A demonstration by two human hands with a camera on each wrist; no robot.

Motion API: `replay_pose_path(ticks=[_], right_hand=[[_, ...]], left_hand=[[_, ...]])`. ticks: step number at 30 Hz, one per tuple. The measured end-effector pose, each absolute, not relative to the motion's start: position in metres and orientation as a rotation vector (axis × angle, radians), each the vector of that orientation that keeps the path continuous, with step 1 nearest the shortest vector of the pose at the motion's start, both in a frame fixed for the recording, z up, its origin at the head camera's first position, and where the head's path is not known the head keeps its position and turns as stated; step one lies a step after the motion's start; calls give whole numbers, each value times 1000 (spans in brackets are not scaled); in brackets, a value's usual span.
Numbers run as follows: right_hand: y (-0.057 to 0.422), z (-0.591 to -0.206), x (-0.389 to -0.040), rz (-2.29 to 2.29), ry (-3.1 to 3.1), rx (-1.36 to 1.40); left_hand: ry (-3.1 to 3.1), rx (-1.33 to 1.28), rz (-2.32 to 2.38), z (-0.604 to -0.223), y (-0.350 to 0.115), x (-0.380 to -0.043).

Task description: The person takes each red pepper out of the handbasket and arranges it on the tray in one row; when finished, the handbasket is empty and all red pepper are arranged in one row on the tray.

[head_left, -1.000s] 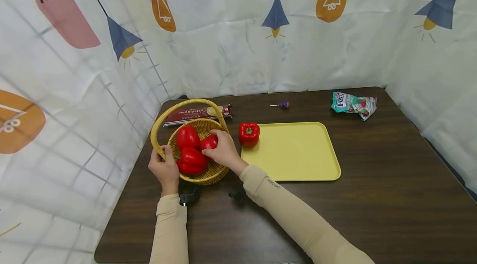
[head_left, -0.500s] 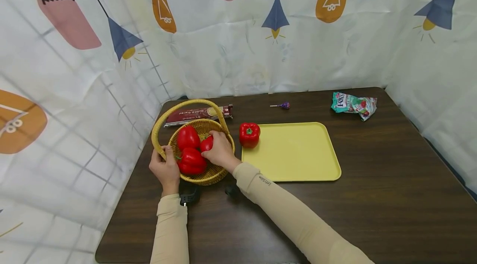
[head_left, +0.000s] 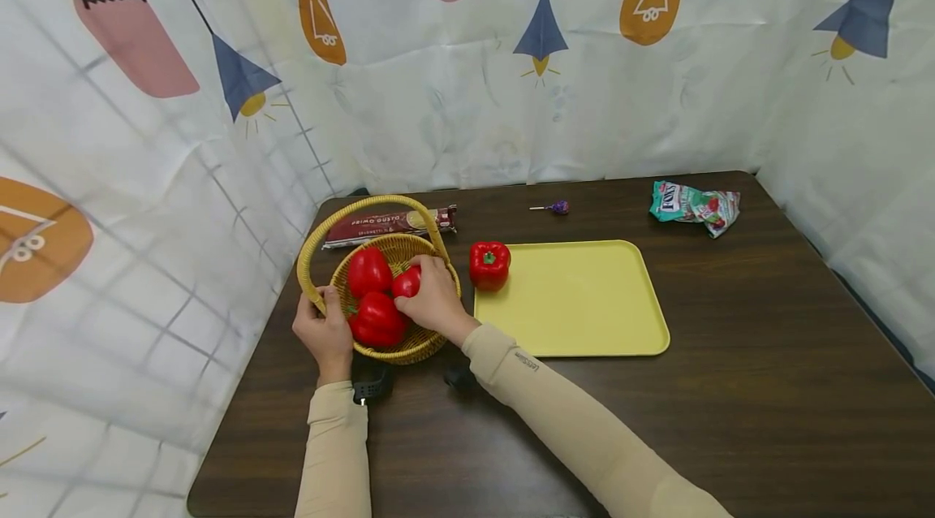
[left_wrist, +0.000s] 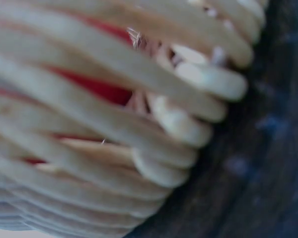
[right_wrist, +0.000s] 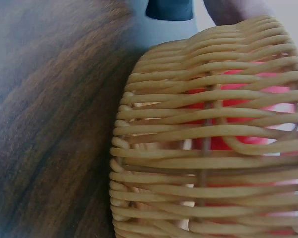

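A yellow wicker basket (head_left: 402, 352) with a tall arched handle stands at the left of the table, holding red bell peppers. My left hand (head_left: 326, 337) grips its left side where the handle meets the rim. Inside lie one pepper (head_left: 368, 272) at the back and another (head_left: 378, 320) in front. My right hand (head_left: 436, 300) reaches in over the right rim and holds a third red pepper (head_left: 407, 282), partly hidden by the fingers. Both wrist views show the basket's woven wall (left_wrist: 104, 109) up close, with red showing through the gaps.
A further red bell pepper (head_left: 489, 265) sits at the left edge of a yellow tray (head_left: 573, 299). Behind the basket lies a spaghetti pack (head_left: 387, 226). A lollipop (head_left: 558, 208) and a FOX'S candy bag (head_left: 694, 205) lie at the back of the dark wooden table (head_left: 767, 356).
The right hand and its pepper have shifted slightly left within the basket. The front pepper has turned and moved a little lower and right. My left hand keeps its grip.
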State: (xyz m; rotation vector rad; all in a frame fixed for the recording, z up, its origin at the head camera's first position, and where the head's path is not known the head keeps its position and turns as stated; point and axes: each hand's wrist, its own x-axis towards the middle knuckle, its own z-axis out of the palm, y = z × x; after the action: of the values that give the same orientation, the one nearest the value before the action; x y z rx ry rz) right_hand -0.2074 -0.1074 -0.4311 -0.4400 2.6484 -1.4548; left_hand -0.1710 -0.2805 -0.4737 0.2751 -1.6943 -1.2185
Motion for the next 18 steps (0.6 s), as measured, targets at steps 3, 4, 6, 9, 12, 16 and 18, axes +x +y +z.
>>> replay_pose_path(ticks=[3,4,6,9,12,16,18], right_hand=[[-100,-428,-205,-1524,2624,-443],[-97,-427,-205,-1546,2614,-445],[-93,-425,-203,-1597,2586,-444],[-87,-423,-200,-1667,2546,-441],[-81,-424,-197,-1761,2515,-462],[-70,-426,-192,-1909,2435,-524],[-64,-426,-190,-1962,2399,-567]], left_hand=[[-1699,281,-1209,-477,-283,-173],[-1697,278,-1213,-478,-283,-174],[-1692,271,-1220,-478,-283,-174],[-1689,272,-1223,-478,-283,-174],[-1694,283,-1223,-478,-282,-173],[-1685,284,-1218,-476,-280,-172],[-1678,276,-1217,-470,-275,-169]])
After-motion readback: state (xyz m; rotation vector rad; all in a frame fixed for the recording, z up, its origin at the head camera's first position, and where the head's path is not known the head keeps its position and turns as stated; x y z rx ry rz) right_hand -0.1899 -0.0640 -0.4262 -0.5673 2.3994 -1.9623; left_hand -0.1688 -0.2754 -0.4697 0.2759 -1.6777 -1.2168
